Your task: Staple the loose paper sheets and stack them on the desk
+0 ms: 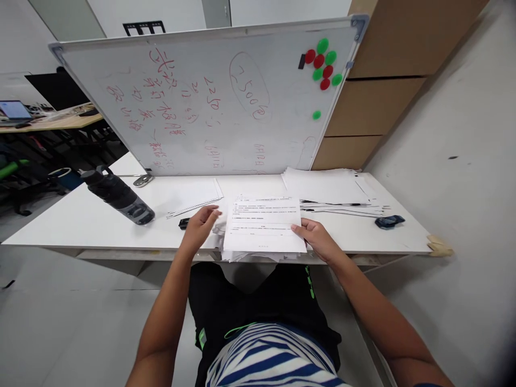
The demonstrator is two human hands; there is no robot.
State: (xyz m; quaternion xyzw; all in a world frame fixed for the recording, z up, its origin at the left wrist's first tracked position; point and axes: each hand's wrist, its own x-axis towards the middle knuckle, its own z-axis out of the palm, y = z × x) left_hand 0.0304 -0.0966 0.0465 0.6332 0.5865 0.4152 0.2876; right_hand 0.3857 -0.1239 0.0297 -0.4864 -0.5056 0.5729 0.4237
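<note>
A stack of printed paper sheets (264,226) lies at the near edge of the white table (88,220), right in front of me. My right hand (316,236) grips the stack's right edge, thumb on top. My left hand (201,226) rests at the stack's left side with its fingers curled; what it holds, if anything, is hidden. A small black object (184,222) lies just left of that hand.
A dark water bottle (119,196) lies on its side at the left. Loose sheets (193,199) sit behind my left hand and a larger pile (334,191) at the right, with a dark clip (389,221) beside it. A written-on whiteboard (209,97) with magnets leans at the back.
</note>
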